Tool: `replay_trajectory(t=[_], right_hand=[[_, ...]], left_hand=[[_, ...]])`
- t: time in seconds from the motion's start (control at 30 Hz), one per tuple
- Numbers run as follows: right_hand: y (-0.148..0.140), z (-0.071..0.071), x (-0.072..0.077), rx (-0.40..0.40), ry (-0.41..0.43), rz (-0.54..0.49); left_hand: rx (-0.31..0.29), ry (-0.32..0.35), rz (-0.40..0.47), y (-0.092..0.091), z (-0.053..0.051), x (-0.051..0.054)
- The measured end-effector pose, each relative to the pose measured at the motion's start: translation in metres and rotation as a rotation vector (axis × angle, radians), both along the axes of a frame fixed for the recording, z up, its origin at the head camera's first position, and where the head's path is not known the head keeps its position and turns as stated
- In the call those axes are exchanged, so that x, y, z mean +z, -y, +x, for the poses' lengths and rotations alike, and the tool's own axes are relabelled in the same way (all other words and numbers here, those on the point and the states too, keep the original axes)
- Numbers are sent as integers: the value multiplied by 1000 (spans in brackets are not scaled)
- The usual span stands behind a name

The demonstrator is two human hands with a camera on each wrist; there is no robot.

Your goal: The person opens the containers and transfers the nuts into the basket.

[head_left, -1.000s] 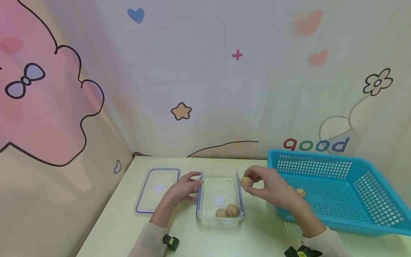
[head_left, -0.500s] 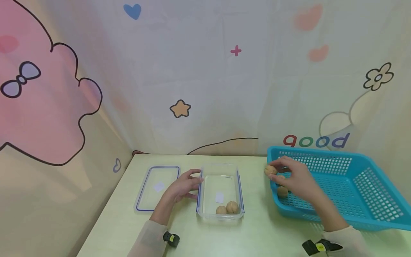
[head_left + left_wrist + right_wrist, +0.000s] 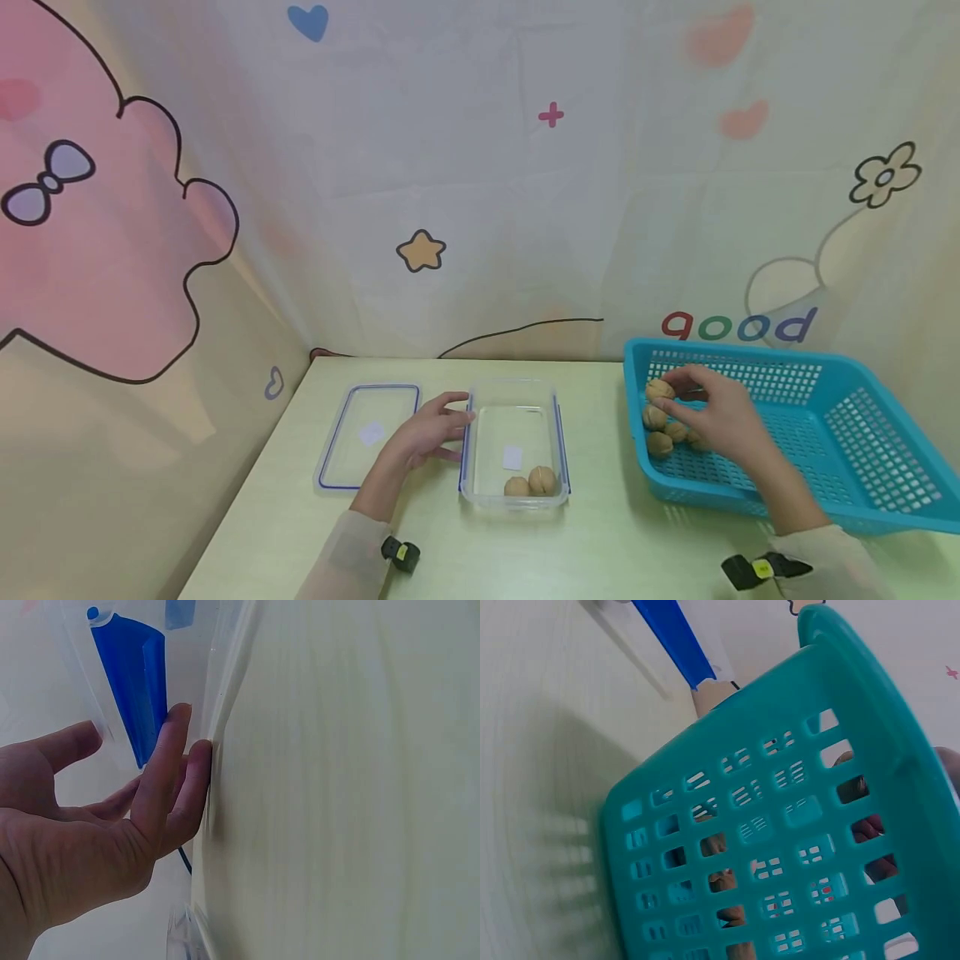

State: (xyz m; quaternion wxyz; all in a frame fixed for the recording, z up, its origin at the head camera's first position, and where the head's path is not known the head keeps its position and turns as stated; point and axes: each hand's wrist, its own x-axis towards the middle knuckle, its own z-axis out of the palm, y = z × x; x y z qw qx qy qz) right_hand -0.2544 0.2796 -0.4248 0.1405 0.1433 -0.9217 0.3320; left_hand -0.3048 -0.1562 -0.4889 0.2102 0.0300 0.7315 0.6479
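In the head view my right hand (image 3: 722, 417) pinches a walnut (image 3: 659, 389) between thumb and fingertips, inside the left end of a blue plastic basket (image 3: 810, 442). Several more walnuts (image 3: 660, 445) lie on the basket floor just below it. My left hand (image 3: 430, 432) touches the left wall of a clear plastic food container (image 3: 517, 425) with loosely extended fingers. Two walnuts (image 3: 542, 481) lie at the container's near end. The left wrist view shows the fingertips (image 3: 199, 754) beside the container's blue side clip (image 3: 139, 675). The basket wall mostly hides the right hand in the right wrist view.
A clear lid with a blue seal (image 3: 352, 433) lies on the table left of the container. The pale table (image 3: 592, 550) runs between container and basket. A printed curtain (image 3: 487, 208) hangs behind the table.
My right hand has carried its walnut from beside the container's right wall rightward into the basket, lowering it among the other walnuts. My left hand has stayed at the container.
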Motion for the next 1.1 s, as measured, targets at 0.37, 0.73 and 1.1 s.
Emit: replay_trajectory(t=[0.37, 0.73, 1.1], right_hand=[[-1, -6, -14, -30, 63, 65], [-1, -7, -19, -19, 40, 134], [1, -6, -17, -21, 39, 124]], left_hand=[[-1, -4, -8, 1, -2, -3], [-3, 1, -1, 0, -2, -4], [-6, -3, -1, 0, -2, -3]])
